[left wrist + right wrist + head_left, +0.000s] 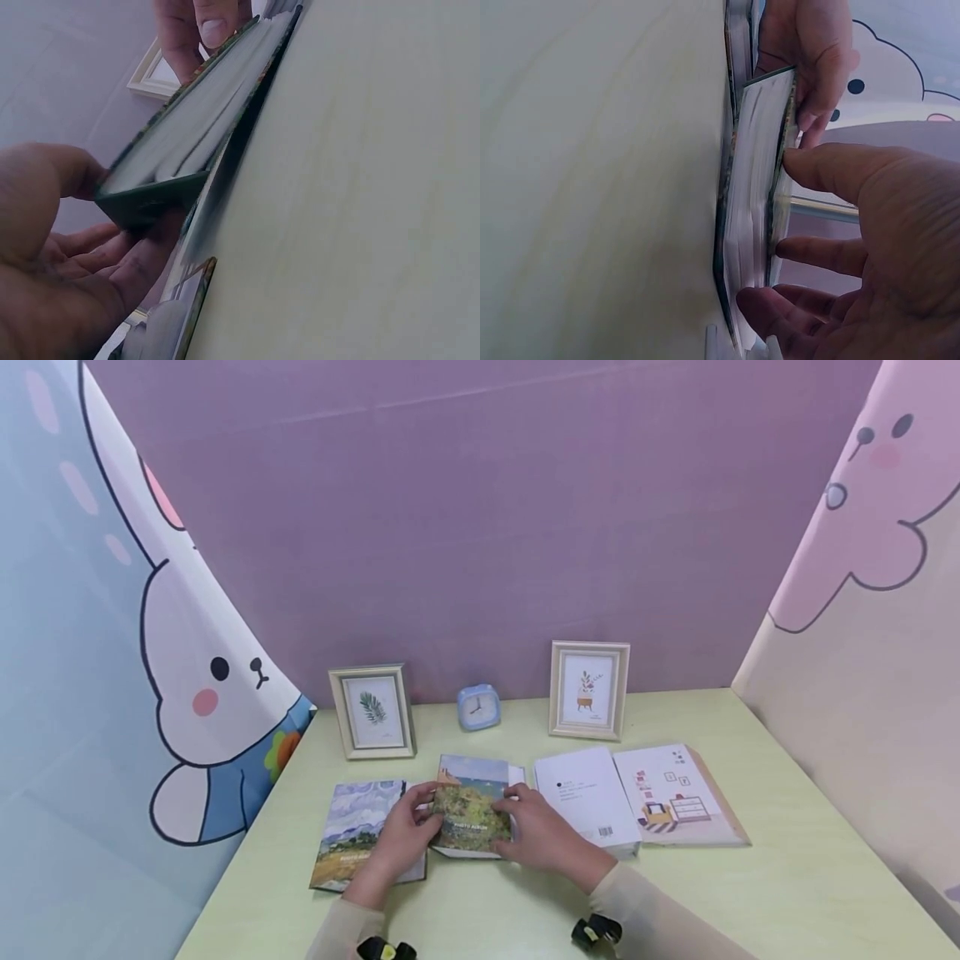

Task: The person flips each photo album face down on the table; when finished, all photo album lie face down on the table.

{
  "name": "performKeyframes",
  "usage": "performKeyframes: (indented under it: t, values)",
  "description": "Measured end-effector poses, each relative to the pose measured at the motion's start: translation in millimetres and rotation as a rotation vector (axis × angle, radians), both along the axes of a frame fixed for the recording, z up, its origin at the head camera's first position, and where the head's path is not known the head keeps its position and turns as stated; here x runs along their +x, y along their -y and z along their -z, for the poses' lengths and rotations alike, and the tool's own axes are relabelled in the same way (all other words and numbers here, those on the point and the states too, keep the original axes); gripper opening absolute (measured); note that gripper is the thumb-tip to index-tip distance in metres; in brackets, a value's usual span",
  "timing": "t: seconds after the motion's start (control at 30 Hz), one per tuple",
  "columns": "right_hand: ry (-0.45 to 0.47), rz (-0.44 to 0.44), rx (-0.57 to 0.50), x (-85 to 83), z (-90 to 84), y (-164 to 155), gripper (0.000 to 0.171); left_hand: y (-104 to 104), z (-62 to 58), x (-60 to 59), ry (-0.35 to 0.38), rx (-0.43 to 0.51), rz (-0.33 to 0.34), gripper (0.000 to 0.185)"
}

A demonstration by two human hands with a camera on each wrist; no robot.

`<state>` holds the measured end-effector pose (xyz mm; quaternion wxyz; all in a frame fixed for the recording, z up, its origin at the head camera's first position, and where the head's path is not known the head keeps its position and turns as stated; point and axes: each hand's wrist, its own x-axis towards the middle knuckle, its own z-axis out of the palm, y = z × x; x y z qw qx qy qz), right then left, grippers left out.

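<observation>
At the far left, a blue fabric wall (75, 693) carries a printed white rabbit (202, 643) with pink cheeks. Beside it, on the pale yellow-green wood-grain table (262, 893), lies a rectangular hardcover photo album with a swirling lavender sky over a golden field (352, 827). Behind that album stands a cream-coloured rectangular picture frame with a green leaf print (375, 710).

The left hand (405, 835) partly covers the first album and grips the left side of a second one, its thumb on the front cover and its fingers beneath the dark green spine. This is a thick hardcover photo album with a blue sea and green hillside (468, 806), in the middle of the table, its spine edge raised off the tabletop. Behind it stands a small light-blue rounded-square clock (478, 707). The right hand (540, 831) holds the same album by its right side, thumb pressing the cover, fingers bent against the edge.

Just right of that hand lies a thick white book with a barcode (588, 797); behind it stands a cream-coloured frame with a potted-plant print (589, 691). Farthest right on the table is a flat white cover with an armchair and drawers drawn on it (678, 797), touching the book.
</observation>
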<state>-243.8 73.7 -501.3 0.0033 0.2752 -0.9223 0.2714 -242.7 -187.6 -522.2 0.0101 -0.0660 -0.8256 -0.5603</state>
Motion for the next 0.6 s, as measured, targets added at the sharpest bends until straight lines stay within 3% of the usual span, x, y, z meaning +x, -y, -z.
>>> performKeyframes:
  t: [0.3,0.6]
  values:
    - [-0.010,-0.025,-0.050,-0.2,-1.0,-0.5,0.060,-0.8,-2.3,-2.4,-0.027,0.150,-0.065,0.045]
    - [0.000,-0.023,-0.089,-1.7,0.3,-1.0,0.059,-1.0,-7.2,-2.0,0.005,0.286,-0.050,0.042]
